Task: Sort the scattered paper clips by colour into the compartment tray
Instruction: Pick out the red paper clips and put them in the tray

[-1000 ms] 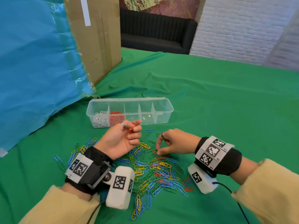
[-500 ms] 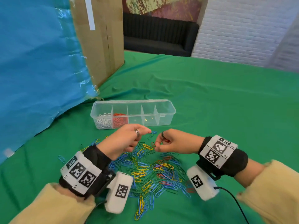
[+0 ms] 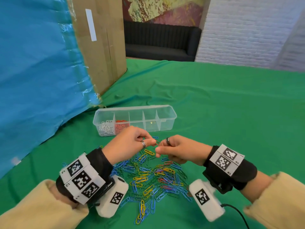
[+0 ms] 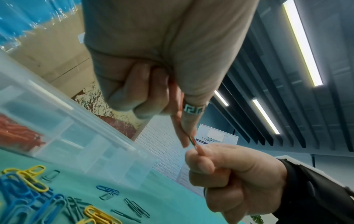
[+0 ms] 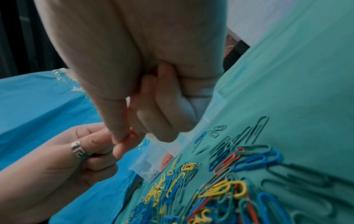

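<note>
The red paper clip (image 4: 197,146) is held in the air between both hands, above the far edge of the clip pile (image 3: 155,177) and just short of the compartment tray (image 3: 166,107). The left hand (image 3: 130,146) pinches one end between thumb and forefinger; the right hand (image 3: 181,150) pinches the other end, remaining fingers curled. A green wire appears tangled with it. The clip is judged light, springy and slick-coated, and it snags on neighbours. Grip is best taken across the flat loops. The tray holds white clips (image 3: 105,128) in its left-end compartment and red clips (image 3: 120,126) in the next.
</note>
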